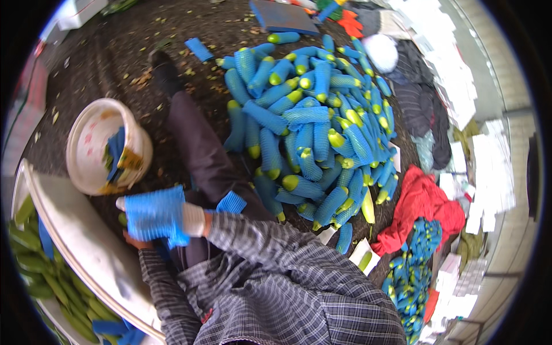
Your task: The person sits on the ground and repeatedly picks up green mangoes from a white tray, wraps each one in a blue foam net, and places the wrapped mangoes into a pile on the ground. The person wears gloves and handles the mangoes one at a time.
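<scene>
Blue foam netting (155, 212) covers most of my right hand (153, 213), with the white glove showing at the wrist and a pale fingertip at the far end. My left hand (137, 240) is just below it, mostly hidden by the netting and sleeve; beside it a bit of a green vegetable (123, 219) shows. Whether the left hand grips this vegetable cannot be told. Another folded blue net piece (232, 202) lies by my leg. A large heap of green vegetables in blue foam nets (302, 125) lies on the ground beyond my right arm.
At left stands a large white tub (86, 246) with bare green vegetables (51, 267). A white bucket (74, 146) holds blue scraps. My outstretched leg (202, 146) lies between bucket and heap. Red cloth (407, 209), a second netted pile (412, 276) and a blue board (282, 17) lie around.
</scene>
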Demonstrator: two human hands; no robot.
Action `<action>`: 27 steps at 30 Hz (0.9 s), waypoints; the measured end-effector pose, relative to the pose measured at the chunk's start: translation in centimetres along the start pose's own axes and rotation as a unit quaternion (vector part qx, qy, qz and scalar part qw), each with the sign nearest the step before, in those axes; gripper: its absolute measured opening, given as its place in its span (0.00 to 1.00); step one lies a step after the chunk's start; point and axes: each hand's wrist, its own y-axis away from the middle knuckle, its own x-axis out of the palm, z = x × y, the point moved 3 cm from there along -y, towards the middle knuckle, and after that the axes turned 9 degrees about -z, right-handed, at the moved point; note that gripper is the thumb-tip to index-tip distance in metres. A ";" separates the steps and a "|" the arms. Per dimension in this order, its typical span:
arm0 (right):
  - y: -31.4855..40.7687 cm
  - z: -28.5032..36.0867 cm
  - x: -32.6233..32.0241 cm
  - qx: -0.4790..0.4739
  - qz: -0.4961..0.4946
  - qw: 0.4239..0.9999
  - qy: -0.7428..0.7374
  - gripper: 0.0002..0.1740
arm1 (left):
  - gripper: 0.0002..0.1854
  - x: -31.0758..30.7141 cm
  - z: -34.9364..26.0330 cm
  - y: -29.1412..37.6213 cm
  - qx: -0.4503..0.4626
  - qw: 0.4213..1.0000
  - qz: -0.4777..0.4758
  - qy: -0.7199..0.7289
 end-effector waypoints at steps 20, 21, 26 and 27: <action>3.8 7.2 2.0 -0.235 0.119 0.732 0.628 0.16 | 0.17 2.3 -19.0 21.3 0.071 0.948 0.188 0.246; 6.2 7.0 3.7 -0.283 0.118 0.699 0.647 0.15 | 0.11 2.0 -18.5 20.8 0.042 0.950 0.124 0.283; 15.2 15.2 3.4 -0.346 -0.053 0.828 0.438 0.22 | 0.04 1.2 -21.4 24.6 0.240 0.959 -0.083 0.128; 15.9 15.6 2.6 -0.291 -0.164 0.817 0.470 0.27 | 0.07 1.8 -22.7 26.4 0.219 0.963 -0.032 0.151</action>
